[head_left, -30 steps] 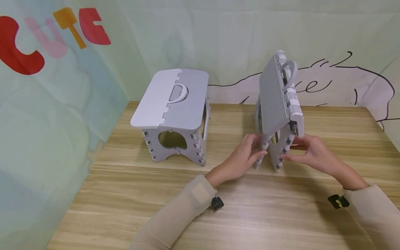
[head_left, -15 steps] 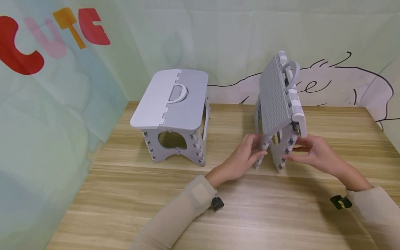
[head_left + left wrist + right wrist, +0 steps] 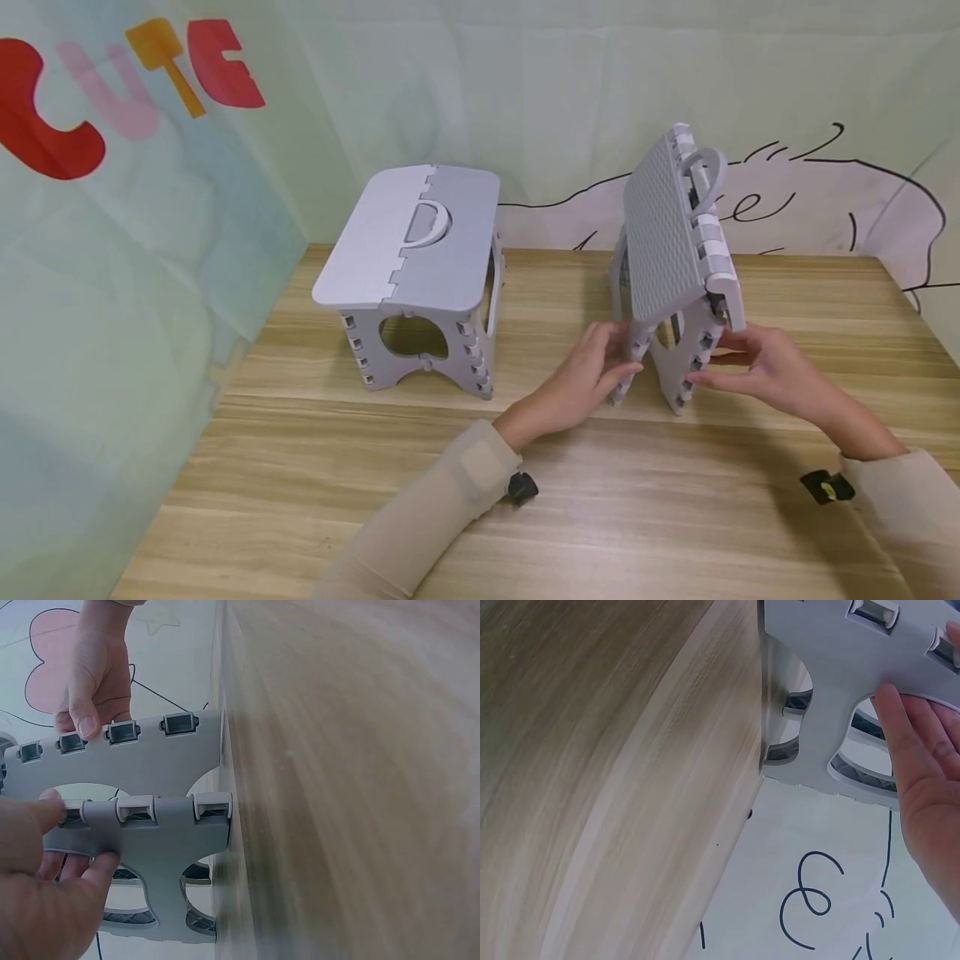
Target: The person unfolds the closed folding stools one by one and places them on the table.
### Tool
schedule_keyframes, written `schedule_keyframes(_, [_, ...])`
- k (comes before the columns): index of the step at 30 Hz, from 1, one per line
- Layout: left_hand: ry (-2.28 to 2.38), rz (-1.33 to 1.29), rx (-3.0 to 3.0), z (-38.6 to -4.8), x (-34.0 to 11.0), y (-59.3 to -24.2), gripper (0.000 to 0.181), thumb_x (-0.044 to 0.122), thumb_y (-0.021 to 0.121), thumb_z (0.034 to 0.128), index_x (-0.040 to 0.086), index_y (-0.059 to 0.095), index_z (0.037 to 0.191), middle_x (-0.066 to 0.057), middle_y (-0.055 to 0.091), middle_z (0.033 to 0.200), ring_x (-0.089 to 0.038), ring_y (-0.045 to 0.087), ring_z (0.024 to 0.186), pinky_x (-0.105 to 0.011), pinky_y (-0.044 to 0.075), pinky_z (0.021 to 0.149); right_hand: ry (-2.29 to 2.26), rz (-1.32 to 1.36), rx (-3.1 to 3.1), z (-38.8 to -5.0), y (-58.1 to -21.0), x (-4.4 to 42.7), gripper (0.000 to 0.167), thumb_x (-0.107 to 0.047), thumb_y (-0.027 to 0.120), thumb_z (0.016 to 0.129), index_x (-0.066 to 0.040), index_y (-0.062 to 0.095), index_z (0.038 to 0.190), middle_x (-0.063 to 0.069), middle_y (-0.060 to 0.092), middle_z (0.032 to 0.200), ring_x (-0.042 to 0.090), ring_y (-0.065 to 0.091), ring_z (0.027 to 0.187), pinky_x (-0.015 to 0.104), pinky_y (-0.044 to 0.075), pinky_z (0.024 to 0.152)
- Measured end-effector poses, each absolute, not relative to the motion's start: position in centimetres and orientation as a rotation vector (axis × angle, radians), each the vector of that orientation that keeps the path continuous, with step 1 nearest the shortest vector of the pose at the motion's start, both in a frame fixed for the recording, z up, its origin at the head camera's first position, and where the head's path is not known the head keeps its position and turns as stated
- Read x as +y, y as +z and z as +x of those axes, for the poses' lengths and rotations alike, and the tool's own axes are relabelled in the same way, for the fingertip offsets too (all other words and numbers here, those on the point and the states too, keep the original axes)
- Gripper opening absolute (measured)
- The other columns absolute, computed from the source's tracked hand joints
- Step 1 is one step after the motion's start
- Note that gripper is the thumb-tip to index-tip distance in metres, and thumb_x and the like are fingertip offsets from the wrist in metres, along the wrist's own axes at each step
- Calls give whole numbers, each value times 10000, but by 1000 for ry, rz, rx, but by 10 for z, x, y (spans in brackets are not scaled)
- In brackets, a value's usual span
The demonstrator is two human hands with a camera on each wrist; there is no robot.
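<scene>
A grey folding step stool point(image 3: 663, 229) stands partly unfolded on the right, its two seat halves peaked like a roof and its handle loop point(image 3: 711, 179) sticking up at the ridge. My left hand point(image 3: 573, 379) grips the front edge of its left leg panel, thumb on the near side. My right hand point(image 3: 776, 375) holds the right leg panel point(image 3: 686, 358) by its edge. In the right wrist view, fingers point(image 3: 900, 727) of that hand lie against the panel beside its oval cutout. The left wrist view shows both leg panels apart, with a hand on each.
To the left, a second grey folding stool point(image 3: 450, 267) stands fully unfolded with a flat top. Both stools rest on a wood-grain table point(image 3: 375, 483). A printed cloth backdrop point(image 3: 540, 108) hangs behind the table and along its left side.
My right hand has moved slightly right, drawing the right leg panel with it, so the gap between the leg panels is wider. The seat ridge has shifted right; my left hand has barely moved.
</scene>
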State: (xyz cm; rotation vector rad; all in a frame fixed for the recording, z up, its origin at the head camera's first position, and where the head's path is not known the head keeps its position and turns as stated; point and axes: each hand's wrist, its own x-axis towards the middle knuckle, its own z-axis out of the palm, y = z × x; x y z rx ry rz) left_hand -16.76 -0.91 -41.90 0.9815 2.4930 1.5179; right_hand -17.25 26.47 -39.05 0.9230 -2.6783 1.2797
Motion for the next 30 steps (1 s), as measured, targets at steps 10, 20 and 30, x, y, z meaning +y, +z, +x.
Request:
schedule_keyframes(10, [1512,988,2486,-167,-9,-419,496,237,541,1036,-19,359,1421,-141,418,1353,-187,470,1285,-131,378,1039,1287,902,-2669,-171,-392,270,525,64,842,734,50,646,1221,-153,643,1168,-22,644,969,150,546,787])
schedule_keyframes(20, [1479,1004,2521,-167,-10,-419,490,242,541,1036,-16,366,1415,-140,427,1352,-192,473,1275,-144,367,1055,1335,914,-2648,-171,-392,273,489,101,830,725,95,648,1179,-259,623,1126,-22,650,954,124,536,777])
schedule_keyframes(30, [1479,1005,2520,-166,-10,-419,495,238,548,1033,-14,365,1417,-136,428,1353,-181,473,1283,-132,363,1053,1325,883,-2670,-168,-391,277,449,90,830,730,93,659,1145,-266,627,1101,-39,643,950,124,536,779])
